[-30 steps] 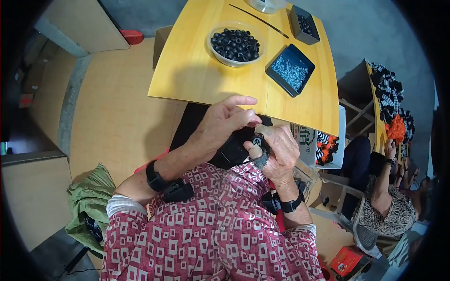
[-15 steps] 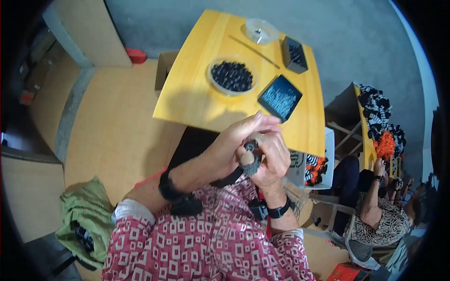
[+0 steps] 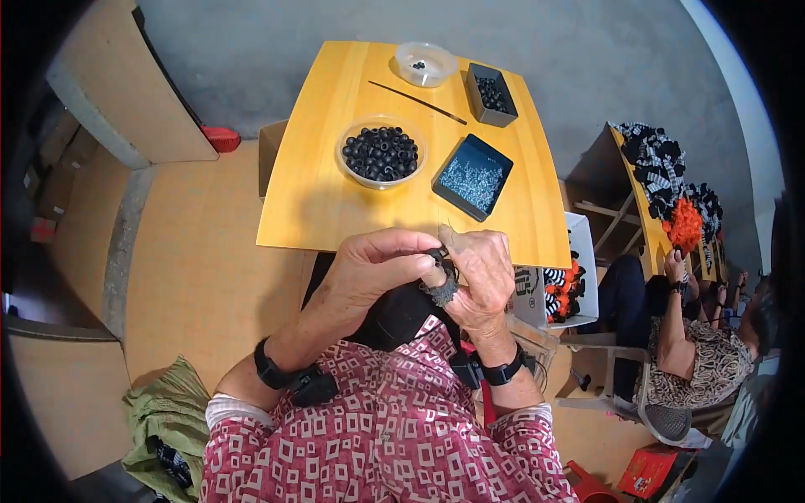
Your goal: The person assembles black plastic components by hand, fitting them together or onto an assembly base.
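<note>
In front of my lap, just off the table's near edge, my two hands meet. My left hand (image 3: 377,270) is closed, thumb and fingertips pinching a small black piece (image 3: 437,253). My right hand (image 3: 484,272) is closed on the same piece from the other side; fingers partly hide it, so its exact shape is unclear. A fuzzy dark grey band (image 3: 443,291) sits round a digit of my right hand. On the table (image 3: 285,214) ahead stand a clear bowl of black beads (image 3: 381,154) with holes and a black tray of small silvery pieces (image 3: 472,178).
Farther back are a clear bowl (image 3: 426,65) with a few black bits, a dark box of black pieces (image 3: 491,94) and a thin stick (image 3: 418,102). A white box (image 3: 579,277) stands at the right, near a seated co-worker (image 3: 696,356). A green sack (image 3: 168,411) lies left.
My left fingers, stretched out before, have closed into a pinch on the black piece. The whole view has shifted, so the table appears lower and slightly left.
</note>
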A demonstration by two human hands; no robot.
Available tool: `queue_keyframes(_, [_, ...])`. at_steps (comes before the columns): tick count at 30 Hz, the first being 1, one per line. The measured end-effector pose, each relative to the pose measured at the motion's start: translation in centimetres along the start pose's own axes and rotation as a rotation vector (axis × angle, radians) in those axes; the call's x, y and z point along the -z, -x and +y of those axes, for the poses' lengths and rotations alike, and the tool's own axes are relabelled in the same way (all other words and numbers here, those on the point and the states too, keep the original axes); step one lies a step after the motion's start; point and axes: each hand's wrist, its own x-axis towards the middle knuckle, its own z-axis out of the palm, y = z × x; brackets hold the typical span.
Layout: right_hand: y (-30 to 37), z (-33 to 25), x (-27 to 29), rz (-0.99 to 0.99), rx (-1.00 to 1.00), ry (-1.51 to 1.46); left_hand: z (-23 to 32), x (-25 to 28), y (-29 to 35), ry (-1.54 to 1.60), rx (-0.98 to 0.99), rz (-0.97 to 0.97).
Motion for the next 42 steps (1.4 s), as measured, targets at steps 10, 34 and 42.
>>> queue_keyframes(10, [0.6, 0.0, -0.2, -0.078, -0.002, -0.037, -0.6, 1.0, 0.0, 0.006, 0.029, 0.021])
queue_keyframes(34, [0.1, -0.9, 0.1, -0.038, 0.027, -0.013, -0.3, 0.9, 0.3, -0.061, 0.065, -0.008])
queue_keyframes(42, [-0.9, -0.6, 1.2, -0.282, -0.004, -0.096, -1.7, 2.2, 0.6, 0.014, 0.104, 0.053])
